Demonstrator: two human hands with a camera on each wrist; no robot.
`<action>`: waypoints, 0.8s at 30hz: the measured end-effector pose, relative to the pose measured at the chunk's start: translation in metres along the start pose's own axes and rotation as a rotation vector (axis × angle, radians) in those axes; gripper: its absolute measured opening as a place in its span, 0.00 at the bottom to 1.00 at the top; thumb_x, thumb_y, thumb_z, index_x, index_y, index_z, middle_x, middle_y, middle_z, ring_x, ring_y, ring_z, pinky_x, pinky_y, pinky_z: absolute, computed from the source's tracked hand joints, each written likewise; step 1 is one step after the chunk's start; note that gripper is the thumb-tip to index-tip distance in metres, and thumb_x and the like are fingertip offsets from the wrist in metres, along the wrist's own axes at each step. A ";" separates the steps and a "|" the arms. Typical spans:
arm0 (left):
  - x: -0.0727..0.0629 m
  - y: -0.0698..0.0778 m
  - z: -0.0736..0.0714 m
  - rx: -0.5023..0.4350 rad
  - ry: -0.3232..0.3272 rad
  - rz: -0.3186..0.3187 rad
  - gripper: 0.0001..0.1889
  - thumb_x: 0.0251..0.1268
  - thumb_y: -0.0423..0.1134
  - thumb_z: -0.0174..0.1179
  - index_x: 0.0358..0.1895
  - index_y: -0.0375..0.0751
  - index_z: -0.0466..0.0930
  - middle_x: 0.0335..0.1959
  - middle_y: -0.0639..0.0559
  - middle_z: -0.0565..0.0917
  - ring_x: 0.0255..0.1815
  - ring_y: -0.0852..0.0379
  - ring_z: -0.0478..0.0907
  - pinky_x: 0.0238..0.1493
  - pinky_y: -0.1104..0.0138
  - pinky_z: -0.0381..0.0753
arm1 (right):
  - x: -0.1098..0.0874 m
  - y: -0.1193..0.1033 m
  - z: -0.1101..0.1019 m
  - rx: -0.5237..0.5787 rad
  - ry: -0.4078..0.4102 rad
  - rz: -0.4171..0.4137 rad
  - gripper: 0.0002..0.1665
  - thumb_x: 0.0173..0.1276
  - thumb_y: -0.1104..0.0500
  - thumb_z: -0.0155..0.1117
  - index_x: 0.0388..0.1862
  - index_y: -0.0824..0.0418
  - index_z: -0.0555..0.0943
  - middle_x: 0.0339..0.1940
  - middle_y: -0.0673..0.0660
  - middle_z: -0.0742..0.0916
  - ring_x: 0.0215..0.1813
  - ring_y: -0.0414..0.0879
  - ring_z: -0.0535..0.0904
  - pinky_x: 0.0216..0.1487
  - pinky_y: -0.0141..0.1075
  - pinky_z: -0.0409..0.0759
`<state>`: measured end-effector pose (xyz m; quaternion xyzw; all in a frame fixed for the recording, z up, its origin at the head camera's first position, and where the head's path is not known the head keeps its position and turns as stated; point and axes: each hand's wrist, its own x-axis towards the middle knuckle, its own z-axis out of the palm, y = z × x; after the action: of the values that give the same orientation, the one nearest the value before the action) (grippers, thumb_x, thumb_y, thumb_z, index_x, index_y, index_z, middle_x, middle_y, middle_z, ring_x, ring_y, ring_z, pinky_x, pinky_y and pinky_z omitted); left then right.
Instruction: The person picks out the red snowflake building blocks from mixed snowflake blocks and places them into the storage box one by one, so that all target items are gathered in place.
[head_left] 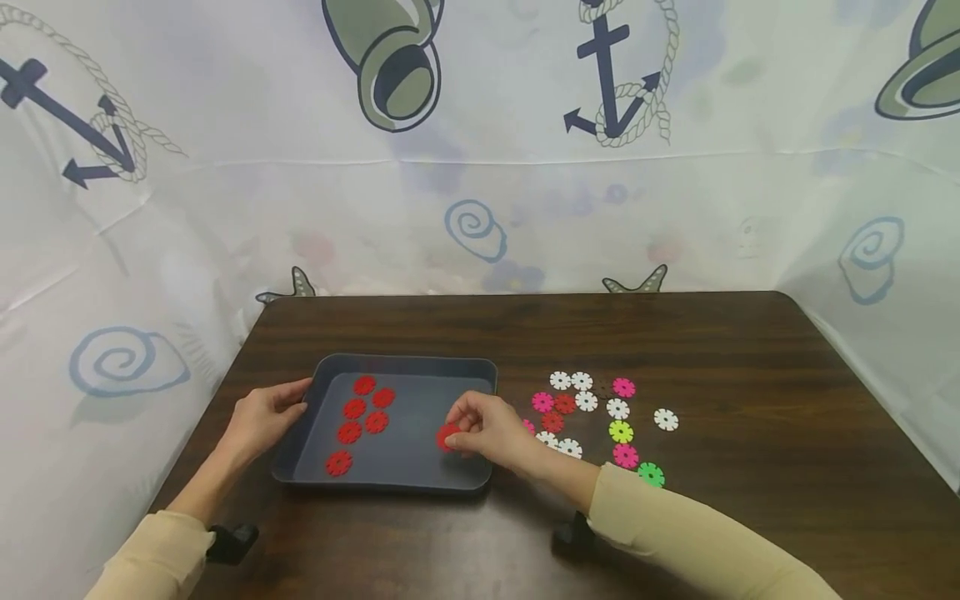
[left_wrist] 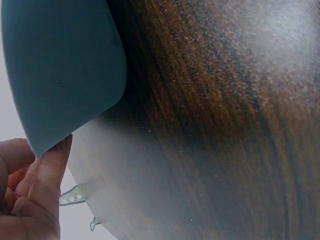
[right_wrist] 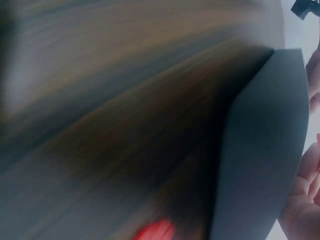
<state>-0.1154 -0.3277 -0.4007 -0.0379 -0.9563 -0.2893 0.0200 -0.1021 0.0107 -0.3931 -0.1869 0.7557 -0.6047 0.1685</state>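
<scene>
A dark grey rectangular tray [head_left: 420, 483] lies on the left part of the table, with several red notched discs [head_left: 354, 408] flat on the left half of its floor. My left hand [head_left: 262, 421] holds the tray's left rim, thumb above and fingers below; in the left wrist view the fingers [left_wrist: 50, 175] pinch the rim's edge. Over the tray's right side, my right hand [head_left: 487, 429] pinches a red notched disc [head_left: 447, 437] between thumb and fingertips. In the right wrist view the right hand [right_wrist: 302, 205] shows partly behind the tray wall [right_wrist: 265, 145].
Right of the tray, loose notched discs lie scattered: white [head_left: 666, 419], pink [head_left: 626, 456], yellow [head_left: 621, 432], green [head_left: 651, 475] and red [head_left: 552, 422]. Some are partly hidden by the right arm. A patterned white curtain [head_left: 540, 225] hangs behind the dark wooden table [head_left: 750, 375].
</scene>
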 end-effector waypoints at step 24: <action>0.000 0.000 -0.001 -0.003 -0.024 -0.031 0.22 0.62 0.32 0.59 0.60 0.29 0.72 0.53 0.30 0.78 0.49 0.36 0.80 0.43 0.49 0.79 | 0.064 0.002 0.090 -0.465 -0.016 -0.037 0.08 0.54 0.66 0.72 0.31 0.61 0.80 0.19 0.45 0.75 0.23 0.32 0.67 0.28 0.22 0.68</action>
<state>-0.1151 -0.3282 -0.4005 -0.0267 -0.9565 -0.2903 0.0039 -0.1152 -0.0968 -0.4163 -0.2394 0.8698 -0.4157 0.1158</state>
